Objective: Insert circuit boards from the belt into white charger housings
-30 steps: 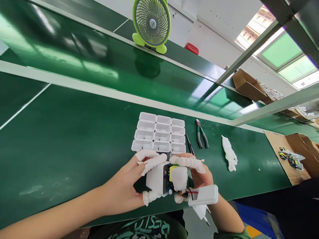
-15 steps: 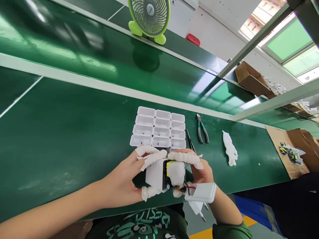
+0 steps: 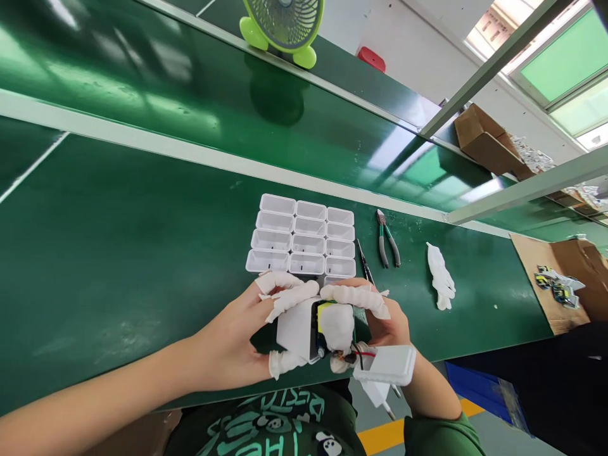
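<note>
In the head view, the left hand (image 3: pixel 237 345) has its grip spread wide around a white boxy plastic housing (image 3: pixel 292 329), above the green surface (image 3: pixel 142 272). The right hand (image 3: pixel 392 324) curls its grip around a yellow-and-dark electronic assembly (image 3: pixel 323 315) at the housing's open end; red and black wires (image 3: pixel 365 354) reach a white plastic plug cap (image 3: pixel 392 365).

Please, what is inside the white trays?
Dark marks, too tiny to identify, show in several trays. One tray is mostly covered by the right hand; its contents are hidden.
</note>
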Tool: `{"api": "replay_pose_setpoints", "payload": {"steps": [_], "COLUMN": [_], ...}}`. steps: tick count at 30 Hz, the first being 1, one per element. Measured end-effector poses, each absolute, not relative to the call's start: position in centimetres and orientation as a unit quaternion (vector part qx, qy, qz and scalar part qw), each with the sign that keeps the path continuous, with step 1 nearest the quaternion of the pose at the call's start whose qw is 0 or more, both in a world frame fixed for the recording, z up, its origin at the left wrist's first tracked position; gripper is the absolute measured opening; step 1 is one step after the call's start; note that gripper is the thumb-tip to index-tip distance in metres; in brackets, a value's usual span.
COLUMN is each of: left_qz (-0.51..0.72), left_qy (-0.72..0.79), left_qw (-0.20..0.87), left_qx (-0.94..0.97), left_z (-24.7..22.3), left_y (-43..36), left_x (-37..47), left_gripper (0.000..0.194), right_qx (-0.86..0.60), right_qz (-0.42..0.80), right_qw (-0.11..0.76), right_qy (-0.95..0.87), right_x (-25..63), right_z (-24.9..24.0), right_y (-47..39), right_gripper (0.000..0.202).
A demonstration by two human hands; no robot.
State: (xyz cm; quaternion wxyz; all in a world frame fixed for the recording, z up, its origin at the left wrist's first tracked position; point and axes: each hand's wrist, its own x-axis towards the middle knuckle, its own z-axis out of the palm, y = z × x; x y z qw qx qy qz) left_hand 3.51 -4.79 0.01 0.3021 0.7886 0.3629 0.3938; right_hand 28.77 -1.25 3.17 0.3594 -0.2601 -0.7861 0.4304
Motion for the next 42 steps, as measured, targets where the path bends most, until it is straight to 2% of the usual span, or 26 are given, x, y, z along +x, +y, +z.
{"api": "replay_pose_setpoints", "payload": {"steps": [3, 15, 22, 25, 30, 33, 36, 39, 42], "left_qz": [0.389, 0.404, 0.396, 0.402, 0.387, 0.354, 0.32, 0.361, 0.42], "left_qy": [0.372, 0.351, 0.338, 0.325, 0.311, 0.287, 0.26, 0.27, 0.273], "left_qw": [0.293, 0.31, 0.299, 0.299, 0.364, 0.456, 0.51, 0.433, 0.308], "left_qx": [0.79, 0.786, 0.799, 0.802, 0.788, 0.764, 0.755, 0.781, 0.809], "left_z": [0.0, 0.6, 0.5, 0.3, 0.5, 0.8, 0.7, 0.2, -0.3], "left_y": [-4.9, -4.9, -4.7, -4.6, -4.6, -4.8, -5.0, -5.1, -5.1], "left_x": [3.4, 3.6, 3.5, 3.5, 3.5, 3.5, 3.3, 3.1, 2.9], "left_gripper": [0.068, 0.07, 0.068, 0.066, 0.061, 0.064, 0.066, 0.082, 0.096], "right_qx": [-0.249, -0.278, -0.262, -0.253, -0.215, -0.168, -0.192, -0.29, -0.407], "right_qz": [0.438, 0.447, 0.405, 0.37, 0.37, 0.366, 0.347, 0.337, 0.304], "right_qw": [0.367, 0.36, 0.355, 0.358, 0.288, 0.25, 0.261, 0.306, 0.297], "right_qy": [-0.782, -0.77, -0.801, -0.819, -0.857, -0.881, -0.88, -0.842, -0.809], "right_x": [28.8, 28.9, 28.7, 28.4, 28.1, 28.3, 28.8, 28.7, 27.6], "right_z": [2.9, 2.5, 2.6, 2.9, 4.5, 5.4, 5.4, 3.8, 1.3], "right_y": [-1.1, -1.6, -1.6, -1.6, -1.0, -1.2, -2.7, -5.1, -7.1], "right_gripper": [0.054, 0.058, 0.075, 0.075, 0.075, 0.06, 0.046, 0.04, 0.029]}}
